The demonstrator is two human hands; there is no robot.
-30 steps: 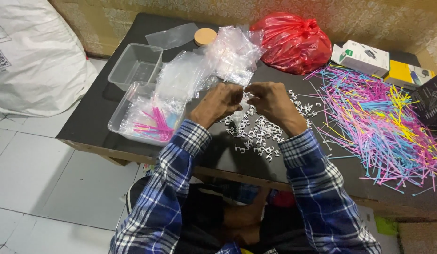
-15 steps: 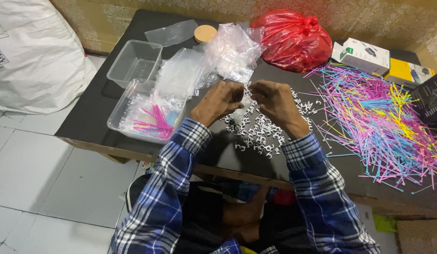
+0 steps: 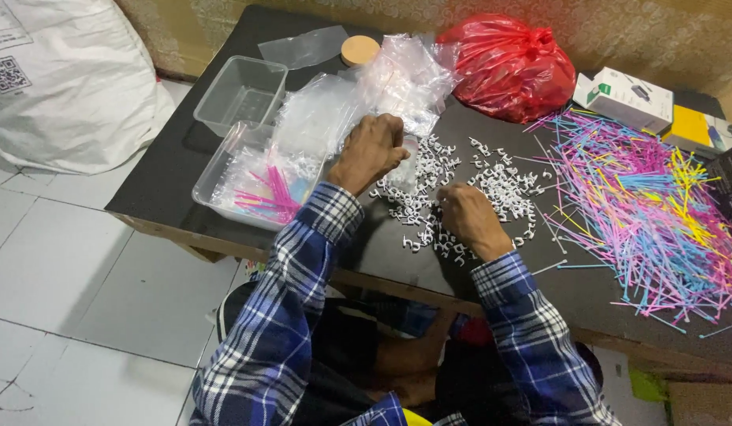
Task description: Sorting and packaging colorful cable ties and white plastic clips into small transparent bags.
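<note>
Clear tub (image 3: 224, 185): left of the white clips, holding bagged pink sticks.
Left hand (image 3: 371, 150): fingers curled shut on a small clear bag (image 3: 408, 162) at the clips' far-left edge.
White clips (image 3: 492, 185): scattered mid-table.
Right hand (image 3: 466, 217): knuckles up on the clips' near edge; finger state, I couldn't tell.
Coloured sticks (image 3: 657, 213): heaped right of the clips.
</note>
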